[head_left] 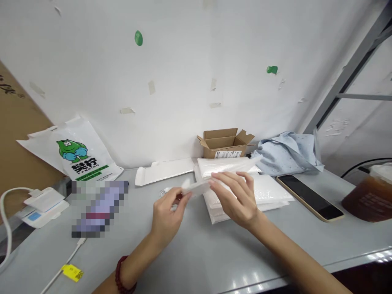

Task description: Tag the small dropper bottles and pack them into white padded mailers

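Observation:
A thin, whitish, partly see-through sheet [200, 188] is stretched between my two hands, above the table; it looks like plastic film, but its kind is unclear. My left hand [169, 214] pinches its left end between thumb and fingers. My right hand [235, 198] has its fingertips on the sheet, with the thumb mostly hidden. Under and behind my right hand lies a stack of white padded mailers [269, 190]. A small coiled white cable [163, 191] lies just behind my left hand.
Behind the mailers stands an open cardboard box [225, 143], beside a light blue cloth [286, 153]. A phone [309, 197] and a drink cup [370, 196] are at right. At left are a printed white bag [82, 151], a white charger [44, 204] and a blurred-out item [99, 208].

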`<state>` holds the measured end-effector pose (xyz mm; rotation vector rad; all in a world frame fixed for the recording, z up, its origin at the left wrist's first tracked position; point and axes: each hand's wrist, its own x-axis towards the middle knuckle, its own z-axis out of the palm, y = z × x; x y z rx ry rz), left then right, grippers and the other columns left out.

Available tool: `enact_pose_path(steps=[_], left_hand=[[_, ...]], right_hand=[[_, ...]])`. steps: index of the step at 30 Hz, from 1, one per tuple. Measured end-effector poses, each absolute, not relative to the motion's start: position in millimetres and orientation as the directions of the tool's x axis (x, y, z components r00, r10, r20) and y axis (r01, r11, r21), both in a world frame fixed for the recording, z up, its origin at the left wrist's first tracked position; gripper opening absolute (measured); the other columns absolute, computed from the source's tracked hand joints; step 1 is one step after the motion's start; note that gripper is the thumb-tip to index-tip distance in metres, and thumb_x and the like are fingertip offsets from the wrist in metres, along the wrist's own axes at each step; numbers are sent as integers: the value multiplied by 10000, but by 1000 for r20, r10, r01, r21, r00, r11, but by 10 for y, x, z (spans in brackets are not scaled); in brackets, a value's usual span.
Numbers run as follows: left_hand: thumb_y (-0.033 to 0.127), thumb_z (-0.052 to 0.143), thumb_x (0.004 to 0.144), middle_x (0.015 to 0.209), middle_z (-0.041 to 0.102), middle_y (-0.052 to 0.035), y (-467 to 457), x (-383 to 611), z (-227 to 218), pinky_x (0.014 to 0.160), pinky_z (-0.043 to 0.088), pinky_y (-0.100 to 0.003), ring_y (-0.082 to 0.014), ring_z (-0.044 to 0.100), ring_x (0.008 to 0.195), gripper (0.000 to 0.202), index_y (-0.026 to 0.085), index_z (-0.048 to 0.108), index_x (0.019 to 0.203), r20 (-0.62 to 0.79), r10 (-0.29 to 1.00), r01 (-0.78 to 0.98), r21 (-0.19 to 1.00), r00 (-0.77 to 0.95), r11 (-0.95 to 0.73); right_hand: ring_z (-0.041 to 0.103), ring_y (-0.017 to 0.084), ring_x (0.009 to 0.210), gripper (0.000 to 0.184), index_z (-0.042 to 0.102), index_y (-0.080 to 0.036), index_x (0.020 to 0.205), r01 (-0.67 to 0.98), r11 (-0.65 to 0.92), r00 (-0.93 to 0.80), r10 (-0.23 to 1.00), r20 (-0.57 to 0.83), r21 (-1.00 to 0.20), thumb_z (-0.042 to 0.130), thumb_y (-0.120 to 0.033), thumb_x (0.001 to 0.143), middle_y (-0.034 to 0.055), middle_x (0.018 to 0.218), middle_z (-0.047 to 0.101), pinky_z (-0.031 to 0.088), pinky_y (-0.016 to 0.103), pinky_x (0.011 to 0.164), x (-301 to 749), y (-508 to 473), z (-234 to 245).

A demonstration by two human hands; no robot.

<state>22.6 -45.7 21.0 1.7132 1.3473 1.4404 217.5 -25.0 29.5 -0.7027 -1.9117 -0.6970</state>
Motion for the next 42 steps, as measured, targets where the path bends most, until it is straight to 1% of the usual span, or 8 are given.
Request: enact_pose_path(steps=[9,15,21,24,26,30,33,42], left_hand=[[358,710,692,506,533,31,9,282,428,502,399,-213,-85,478,477,249,154,593,611,-151,969,7,988,197,153],[232,730,683,559,588,-6,418,513,391,614,469,-232,-87,537,530,180,110,624,606,-173,963,-169,963,205,209],[216,672,725,816,702,-117,443,554,350,855,492,-303,-190,661,842,130,92,658,764,-95,989,-329,935,116,128],[267,662,713,874,696,-112,433,333,313,861,491,-337,-207,660,848,194,110,647,825,-63,998,-140,988,20,65],[286,644,702,874,693,-99,469,111,264,844,490,-373,-232,653,844,216,135,644,857,22,999,183,983,-39,-14],[222,568,702,986,682,-105,601,-328,108,909,433,-405,-289,570,1030,211,168,667,880,307,945,835,485,116,-261],[198,538,715,1013,678,-126,692,-519,0,915,425,-376,-285,557,1054,228,150,676,890,297,936,910,304,190,-281],[207,383,825,908,680,-124,635,-586,3,735,453,-366,-289,591,903,267,167,644,780,387,917,948,242,99,-205]], right_hand=[[554,181,772,152,571,-208,982,826,561,-316,363,877,65,489,-133,877,88,943,619,412,316,672,2293,-86,382],[533,156,600,175,556,-164,1014,918,397,-254,625,738,-20,459,-264,908,90,878,572,391,272,504,2428,57,304],[595,220,727,318,523,-172,1100,960,278,-215,826,522,-44,530,-386,864,97,903,590,428,291,560,2503,117,272],[598,245,793,328,531,-163,1103,959,275,-205,836,508,-66,509,-398,875,123,960,595,458,331,623,2506,119,273],[587,272,876,334,537,-153,1103,954,293,-216,819,532,-65,504,-397,877,146,1010,592,468,366,677,2500,116,272],[559,282,964,325,552,-157,1091,934,346,-246,803,543,-89,483,-401,888,156,1077,580,464,390,742,2467,101,260],[550,281,987,303,557,-172,1089,921,376,-271,802,532,-99,485,-387,888,145,1094,577,453,394,765,2429,85,246],[515,290,1052,312,520,-195,1140,897,439,-350,780,518,-57,527,-336,862,151,1167,538,421,447,826,2381,51,228]])
